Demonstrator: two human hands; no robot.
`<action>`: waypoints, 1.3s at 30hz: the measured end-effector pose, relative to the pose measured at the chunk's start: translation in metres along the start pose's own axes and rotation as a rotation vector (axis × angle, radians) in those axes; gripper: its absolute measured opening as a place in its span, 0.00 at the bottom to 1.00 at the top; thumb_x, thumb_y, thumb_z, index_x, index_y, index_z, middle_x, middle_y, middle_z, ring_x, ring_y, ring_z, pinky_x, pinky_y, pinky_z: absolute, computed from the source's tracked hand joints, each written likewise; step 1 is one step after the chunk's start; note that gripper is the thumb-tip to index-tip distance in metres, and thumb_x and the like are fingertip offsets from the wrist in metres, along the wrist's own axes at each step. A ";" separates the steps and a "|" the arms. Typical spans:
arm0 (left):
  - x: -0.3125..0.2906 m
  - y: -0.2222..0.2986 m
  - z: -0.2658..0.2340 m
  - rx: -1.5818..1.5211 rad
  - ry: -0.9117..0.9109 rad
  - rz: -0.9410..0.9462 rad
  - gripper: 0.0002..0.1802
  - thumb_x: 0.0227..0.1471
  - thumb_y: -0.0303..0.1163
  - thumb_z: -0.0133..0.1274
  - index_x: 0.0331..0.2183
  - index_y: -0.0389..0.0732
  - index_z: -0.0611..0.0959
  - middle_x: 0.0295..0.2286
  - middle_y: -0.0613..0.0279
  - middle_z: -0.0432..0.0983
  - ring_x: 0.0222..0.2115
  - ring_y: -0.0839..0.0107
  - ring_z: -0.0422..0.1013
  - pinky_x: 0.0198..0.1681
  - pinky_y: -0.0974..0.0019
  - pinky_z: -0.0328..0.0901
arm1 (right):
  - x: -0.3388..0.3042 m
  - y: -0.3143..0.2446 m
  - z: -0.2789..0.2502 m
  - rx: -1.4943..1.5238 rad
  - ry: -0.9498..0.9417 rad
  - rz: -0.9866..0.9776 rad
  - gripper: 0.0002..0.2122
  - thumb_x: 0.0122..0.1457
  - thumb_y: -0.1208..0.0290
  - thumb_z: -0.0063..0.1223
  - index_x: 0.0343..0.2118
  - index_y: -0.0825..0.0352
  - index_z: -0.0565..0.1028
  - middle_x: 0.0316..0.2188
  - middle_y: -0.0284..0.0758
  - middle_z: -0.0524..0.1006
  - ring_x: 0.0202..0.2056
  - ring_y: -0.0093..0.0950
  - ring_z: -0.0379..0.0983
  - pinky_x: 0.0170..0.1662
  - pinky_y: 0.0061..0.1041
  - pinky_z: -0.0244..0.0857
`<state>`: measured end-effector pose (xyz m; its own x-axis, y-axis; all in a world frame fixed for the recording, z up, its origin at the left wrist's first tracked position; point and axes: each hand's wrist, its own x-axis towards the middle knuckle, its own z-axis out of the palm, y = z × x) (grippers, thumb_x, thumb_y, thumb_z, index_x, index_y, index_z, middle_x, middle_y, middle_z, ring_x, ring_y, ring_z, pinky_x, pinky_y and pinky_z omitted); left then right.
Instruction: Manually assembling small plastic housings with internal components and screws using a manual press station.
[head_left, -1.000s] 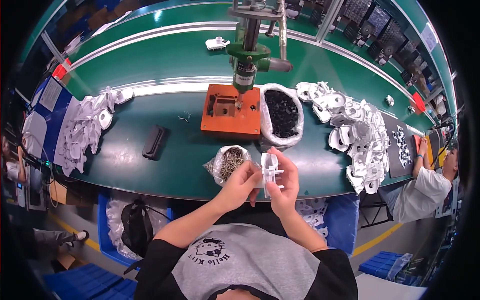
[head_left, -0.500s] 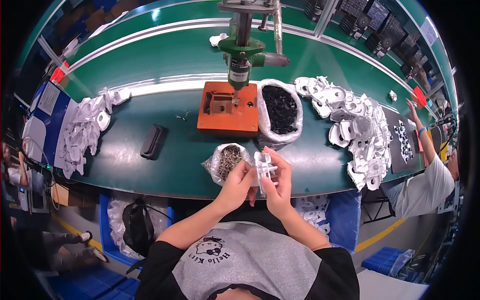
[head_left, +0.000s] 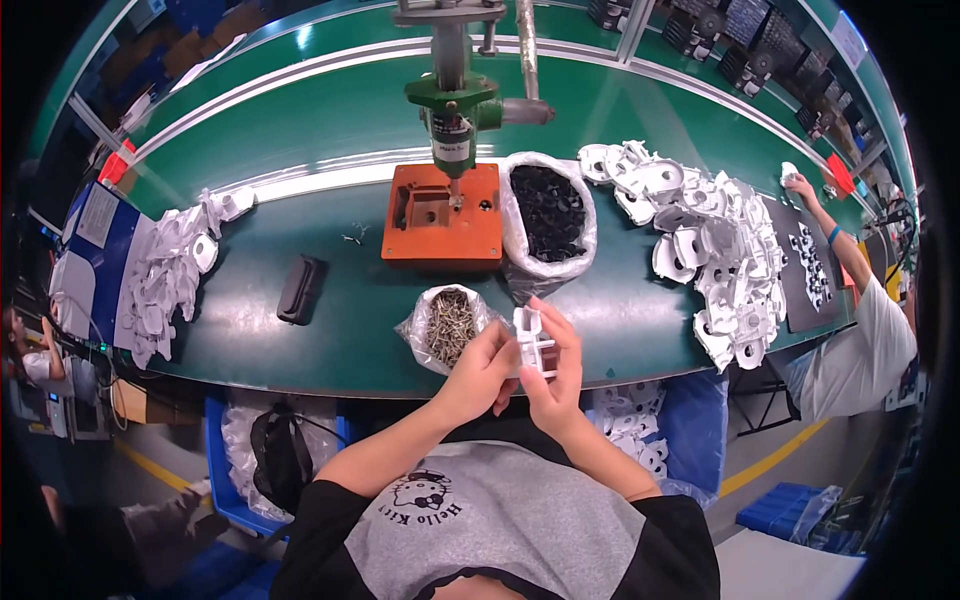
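A small white plastic part (head_left: 530, 340) with ribs and stubs is held upright in my right hand (head_left: 557, 375), fingers and thumb along its right side. My left hand (head_left: 482, 370) is closed in a pinch close against the left side of that part. Whatever sits between its fingertips is too small or hidden to make out. Just beyond my left hand stands a clear plastic bag of small metal pins (head_left: 452, 325). Behind it lies the orange fixture block (head_left: 440, 248) under a green press (head_left: 455, 130).
An open white bag of black parts (head_left: 548, 210) stands right of the fixture. White plastic parts are heaped at right (head_left: 725, 250) and left (head_left: 170, 275). A dark case (head_left: 302, 290) lies at left. Blue bins (head_left: 695, 440) sit below the bench edge. A co-worker's arm (head_left: 840, 240) reaches in at right.
The white part has turned a little in my right hand, and my left fingers stay close to it. The co-worker's hand has reached a white piece at the far right. The whole view shifted slightly.
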<state>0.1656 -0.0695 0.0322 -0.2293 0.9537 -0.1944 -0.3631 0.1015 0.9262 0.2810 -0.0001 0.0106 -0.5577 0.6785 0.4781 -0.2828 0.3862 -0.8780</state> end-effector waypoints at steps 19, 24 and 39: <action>-0.015 0.023 -0.019 1.228 -0.178 0.763 0.34 0.37 0.24 0.58 0.50 0.40 0.68 0.54 0.56 0.64 0.59 0.55 0.53 0.60 0.45 0.45 | 0.018 0.002 -0.025 0.774 0.076 0.866 0.23 0.51 0.66 0.43 0.49 0.73 0.66 0.42 0.42 0.73 0.40 0.31 0.74 0.43 0.28 0.69; -0.002 0.026 -0.028 1.391 -0.231 0.918 0.31 0.37 0.29 0.59 0.48 0.39 0.72 0.51 0.54 0.66 0.56 0.60 0.60 0.58 0.47 0.51 | 0.011 0.009 -0.029 0.790 0.041 1.115 0.18 0.55 0.60 0.45 0.42 0.70 0.70 0.33 0.39 0.76 0.33 0.31 0.76 0.36 0.29 0.72; 0.040 0.093 -0.089 1.494 0.074 1.090 0.11 0.40 0.25 0.54 0.32 0.40 0.75 0.22 0.59 0.68 0.22 0.62 0.69 0.24 0.60 0.65 | 0.056 0.022 -0.072 0.339 -0.058 0.755 0.16 0.61 0.65 0.35 0.43 0.74 0.69 0.33 0.45 0.77 0.32 0.31 0.74 0.41 0.27 0.65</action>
<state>0.0418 -0.0469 0.0820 0.1656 0.7521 0.6379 0.9476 -0.3006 0.1084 0.2995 0.0917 0.0197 -0.7284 0.6429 -0.2370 -0.0310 -0.3764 -0.9259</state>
